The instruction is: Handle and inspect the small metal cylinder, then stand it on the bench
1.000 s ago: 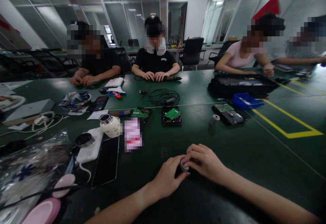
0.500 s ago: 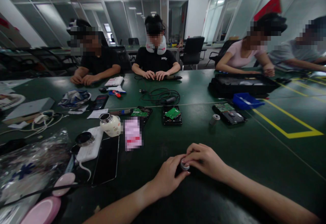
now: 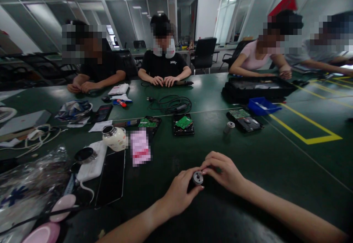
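Note:
My left hand [image 3: 183,186] curls around a small round metal cylinder [image 3: 198,178], thumb on the near side and fingers on the far side. Its silver top face points up toward me and shows a dark centre hole with smaller holes about it; the lower part is hidden. At its upper right rim, the thumb and fingertips of my right hand [image 3: 222,167] are pinched together. Whether anything small sits between them is too fine to see. A similar metal cylinder [image 3: 228,128] stands farther off on the green table [image 3: 171,154].
Hard drives with green boards [image 3: 184,125] [image 3: 245,120] lie across the middle. Beyond are a coiled cable [image 3: 176,105], a blue bin [image 3: 263,106] and a black tray [image 3: 259,88]. At left are a cream jar [image 3: 117,140], a phone [image 3: 110,176] and plastic bags. Several people sit opposite.
My right fingertips have moved off the top of the cylinder to its rim, so its face and holes now show. My left hand keeps its hold. The view has shifted slightly.

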### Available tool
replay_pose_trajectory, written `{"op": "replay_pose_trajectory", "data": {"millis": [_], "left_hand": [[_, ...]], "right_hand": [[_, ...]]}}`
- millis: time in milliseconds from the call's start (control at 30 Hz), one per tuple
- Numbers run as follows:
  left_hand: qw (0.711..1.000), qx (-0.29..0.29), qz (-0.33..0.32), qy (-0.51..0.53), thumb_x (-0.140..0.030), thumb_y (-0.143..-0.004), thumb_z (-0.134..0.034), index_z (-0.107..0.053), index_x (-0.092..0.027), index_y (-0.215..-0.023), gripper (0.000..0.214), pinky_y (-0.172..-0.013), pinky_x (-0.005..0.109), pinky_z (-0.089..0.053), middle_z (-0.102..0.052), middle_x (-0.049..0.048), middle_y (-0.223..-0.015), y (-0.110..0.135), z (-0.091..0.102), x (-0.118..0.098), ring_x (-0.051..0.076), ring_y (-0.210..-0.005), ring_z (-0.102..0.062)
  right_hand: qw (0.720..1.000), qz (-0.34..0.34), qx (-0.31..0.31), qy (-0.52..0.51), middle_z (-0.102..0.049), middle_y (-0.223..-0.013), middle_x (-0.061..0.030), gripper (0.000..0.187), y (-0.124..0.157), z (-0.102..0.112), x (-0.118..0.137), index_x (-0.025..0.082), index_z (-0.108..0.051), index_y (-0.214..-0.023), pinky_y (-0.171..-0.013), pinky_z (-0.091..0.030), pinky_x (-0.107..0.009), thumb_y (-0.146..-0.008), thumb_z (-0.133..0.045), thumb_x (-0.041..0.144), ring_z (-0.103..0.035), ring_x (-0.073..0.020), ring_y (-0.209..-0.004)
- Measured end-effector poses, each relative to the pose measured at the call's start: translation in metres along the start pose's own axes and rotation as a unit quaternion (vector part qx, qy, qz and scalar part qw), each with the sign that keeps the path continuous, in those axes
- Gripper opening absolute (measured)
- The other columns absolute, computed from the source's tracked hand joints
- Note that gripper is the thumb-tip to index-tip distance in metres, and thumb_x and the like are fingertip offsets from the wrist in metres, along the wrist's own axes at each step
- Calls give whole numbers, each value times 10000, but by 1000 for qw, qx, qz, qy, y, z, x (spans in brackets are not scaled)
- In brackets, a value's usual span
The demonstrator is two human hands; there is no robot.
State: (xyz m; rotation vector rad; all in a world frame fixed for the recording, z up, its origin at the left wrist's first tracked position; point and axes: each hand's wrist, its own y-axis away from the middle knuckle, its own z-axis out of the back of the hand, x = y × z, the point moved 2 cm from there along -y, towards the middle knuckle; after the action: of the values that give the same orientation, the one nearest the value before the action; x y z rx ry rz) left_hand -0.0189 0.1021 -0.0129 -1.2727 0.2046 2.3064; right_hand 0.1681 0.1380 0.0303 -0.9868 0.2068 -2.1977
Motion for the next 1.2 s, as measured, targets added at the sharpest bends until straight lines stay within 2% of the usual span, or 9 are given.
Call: {"op": "replay_pose_trajectory", "data": {"millis": [133,200,333,500,567,733,867,1000,1200], "left_hand": [[1000,8,0,10,-222,-860,-645,-472,-270,-1302,478,-1030,383,-422,-596,32,-1276,0,2,-2,217,-1158,-560],[1000,11,3,15,-223,-865,-638,-468,-278,-1305,475,-1039,391,-416,-594,27,-1281,0,3,-3,214,-1166,-556],[1000,16,14,19,-217,-866,-637,-468,-284,-1303,474,-1041,390,-416,-594,21,-1281,0,4,-5,208,-1171,-554],[1000,12,11,17,-224,-861,-645,-465,-286,-1305,483,-1046,383,-410,-594,18,-1281,1,3,-3,204,-1174,-551],[1000,10,8,16,-226,-865,-641,-461,-287,-1308,482,-1045,383,-410,-591,19,-1283,1,2,-1,203,-1174,-550],[1000,10,11,18,-224,-857,-651,-468,-287,-1305,488,-1042,375,-413,-598,17,-1273,1,2,-1,202,-1166,-554],[1000,6,6,13,-221,-852,-652,-481,-264,-1296,478,-1027,373,-426,-596,34,-1274,1,1,-1,212,-1158,-558],[1000,-3,4,1,-235,-851,-652,-495,-217,-1274,452,-994,381,-447,-607,70,-1245,1,-1,1,233,-1127,-571],[1000,-8,-6,-1,-243,-851,-651,-494,-212,-1267,446,-970,372,-463,-613,73,-1222,1,-2,4,231,-1099,-581]], "right_hand": [[995,-78,-59,12,-628,-837,-44,162,2,32,-35,198,-693,-856,-630,-463,-265,-894,-596,322,-590,-158,-727],[991,-115,-55,49,-625,-835,-40,164,8,39,-58,205,-703,-860,-600,-453,-267,-879,-609,338,-573,-156,-684],[984,-144,3,101,-613,-802,-24,170,24,36,-90,229,-728,-866,-599,-447,-275,-864,-618,358,-527,-138,-604],[985,-136,28,102,-603,-882,-24,348,32,33,-99,267,-651,-1177,-630,-468,-276,-857,-624,400,-502,-125,-597],[986,-126,34,103,-589,-905,-28,299,32,34,-100,287,-680,-1135,-619,-465,-266,-865,-613,396,-516,-127,-624],[988,-141,16,67,-584,-868,-32,193,24,32,-82,252,-745,-928,-571,-444,-260,-871,-611,377,-514,-122,-597],[994,-103,23,-36,-590,-879,-41,188,9,20,-34,232,-729,-938,-609,-458,-246,-880,-612,368,-566,-143,-713],[995,-35,72,-54,-585,-849,-22,152,-4,5,4,259,-731,-934,-725,-446,-262,-887,-616,347,-576,-144,-790],[994,-22,100,-30,-611,-828,-17,164,-7,-7,9,253,-725,-917,-710,-403,-265,-895,-603,360,-576,-141,-771]]}}
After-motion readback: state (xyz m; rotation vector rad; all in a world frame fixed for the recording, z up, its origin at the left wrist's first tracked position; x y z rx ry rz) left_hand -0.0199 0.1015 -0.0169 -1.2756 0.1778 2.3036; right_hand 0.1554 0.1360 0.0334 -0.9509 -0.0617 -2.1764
